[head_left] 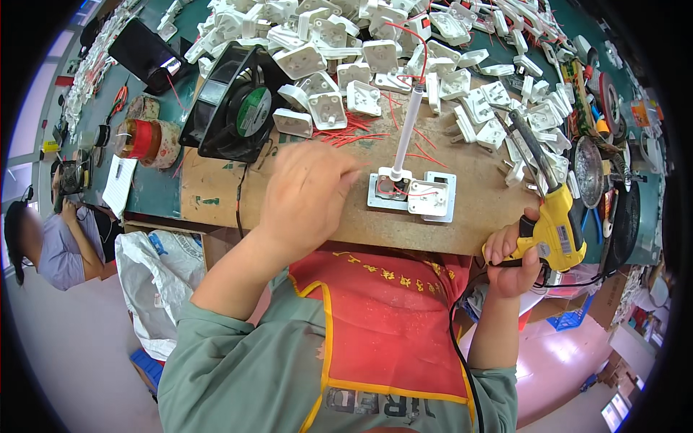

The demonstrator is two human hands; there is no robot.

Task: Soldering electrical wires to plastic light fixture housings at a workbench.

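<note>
My right hand (514, 252) grips a yellow pistol-shaped soldering gun (559, 231), its long dark barrel pointing up and away over the bench. My left hand (307, 195) is raised above the board with its fingers curled together; whether anything is pinched in them is hidden. Just right of it lies a metal plate fixture (442, 211) bearing an opened white plastic housing (427, 198) with a thin red wire across it. A white tube (408, 133) stands upright at the fixture, with red wire coming out of its top.
White plastic housings (328, 108) are heaped along the far side, with loose red wires (350, 135) before them. A black fan (234, 105) stands left, near a jar with a red band (141, 141). Tools and tape crowd the right. Another person (65, 242) sits far left.
</note>
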